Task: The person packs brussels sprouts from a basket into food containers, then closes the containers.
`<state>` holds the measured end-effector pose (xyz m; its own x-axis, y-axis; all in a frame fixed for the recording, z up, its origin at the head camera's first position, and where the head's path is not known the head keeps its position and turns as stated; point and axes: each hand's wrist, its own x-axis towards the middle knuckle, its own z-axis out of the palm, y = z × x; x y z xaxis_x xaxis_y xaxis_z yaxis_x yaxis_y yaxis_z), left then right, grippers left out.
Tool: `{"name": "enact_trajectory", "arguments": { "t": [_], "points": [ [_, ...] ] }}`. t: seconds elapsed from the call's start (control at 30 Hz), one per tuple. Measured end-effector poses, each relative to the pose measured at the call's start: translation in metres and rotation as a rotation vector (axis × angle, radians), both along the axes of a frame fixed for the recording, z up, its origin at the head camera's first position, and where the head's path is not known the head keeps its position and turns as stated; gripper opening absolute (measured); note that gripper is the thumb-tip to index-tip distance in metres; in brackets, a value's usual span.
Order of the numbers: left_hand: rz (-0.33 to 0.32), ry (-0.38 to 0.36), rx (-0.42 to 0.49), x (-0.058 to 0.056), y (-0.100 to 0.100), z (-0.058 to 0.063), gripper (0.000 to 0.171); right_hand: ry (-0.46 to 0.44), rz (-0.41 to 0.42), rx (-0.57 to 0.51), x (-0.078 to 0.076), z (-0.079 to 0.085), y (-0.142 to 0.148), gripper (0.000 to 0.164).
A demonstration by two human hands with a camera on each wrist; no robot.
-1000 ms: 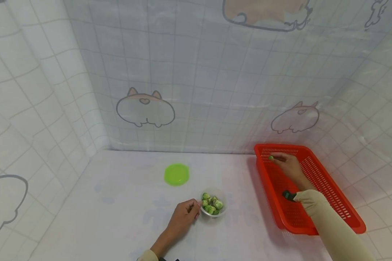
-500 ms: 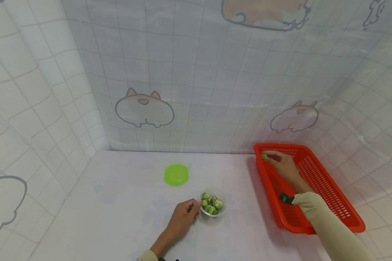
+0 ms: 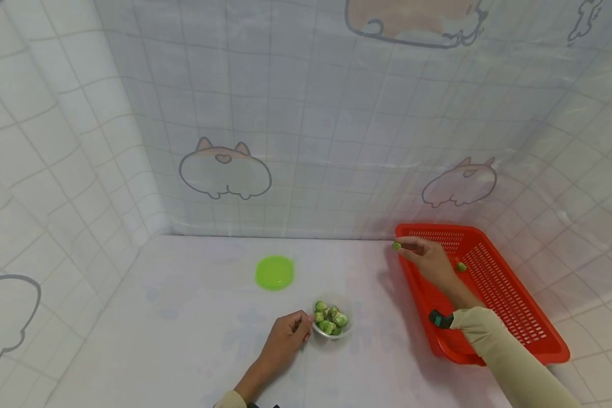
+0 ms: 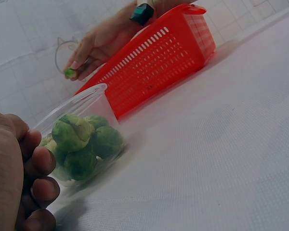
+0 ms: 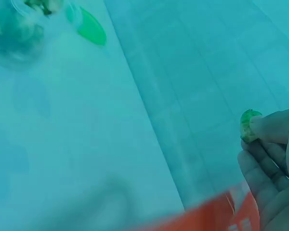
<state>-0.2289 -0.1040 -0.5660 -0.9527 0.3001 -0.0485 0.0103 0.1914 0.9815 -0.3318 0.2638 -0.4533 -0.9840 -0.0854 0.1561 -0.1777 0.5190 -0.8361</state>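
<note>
My right hand (image 3: 432, 263) pinches a Brussels sprout (image 3: 396, 246) between thumb and fingertips, above the left rim of the red plastic basket (image 3: 420, 309). The right wrist view shows this sprout (image 5: 248, 126) at the fingertips, with the other fingers extended below. Another Brussels sprout (image 3: 461, 267) lies inside the basket. Mid-table, a small clear plastic bowl (image 3: 348, 324) contains several Brussels sprouts (image 3: 327, 327). My left hand (image 3: 284, 339) grips the left side of the bowl's rim, fingers curled, as the left wrist view (image 4: 31, 166) also shows.
A bright green round lid (image 3: 275, 272) lies flat on the white-covered table (image 3: 194, 334), behind and left of the bowl. Behind the table hangs a tile-patterned sheet (image 3: 331, 136), with more of it along both sides.
My right hand has moved left with its sprout, from over the basket to its left rim. The sprout inside the basket has come into view. My left hand stays at the bowl.
</note>
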Motion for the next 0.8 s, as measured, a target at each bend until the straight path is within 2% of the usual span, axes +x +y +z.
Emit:
{"name": "enact_trajectory", "arguments": {
  "t": [0.1,0.4,0.57,0.8],
  "points": [
    [-0.002,-0.005,0.005,-0.001,0.0,-0.001,0.039,-0.006,0.024,0.016,0.003,0.001,-0.009,0.027],
    [0.007,0.011,-0.016,-0.001,0.001,-0.003,0.038,-0.092,0.1,-0.036,0.017,0.002,-0.039,0.024],
    [0.011,0.01,-0.023,-0.001,0.002,-0.002,0.037,-0.101,0.166,-0.077,0.023,-0.001,-0.052,0.024],
    [0.002,0.025,-0.033,-0.001,0.0,0.001,0.042,-0.093,0.225,-0.077,0.032,-0.002,-0.072,0.025]
  ]
}}
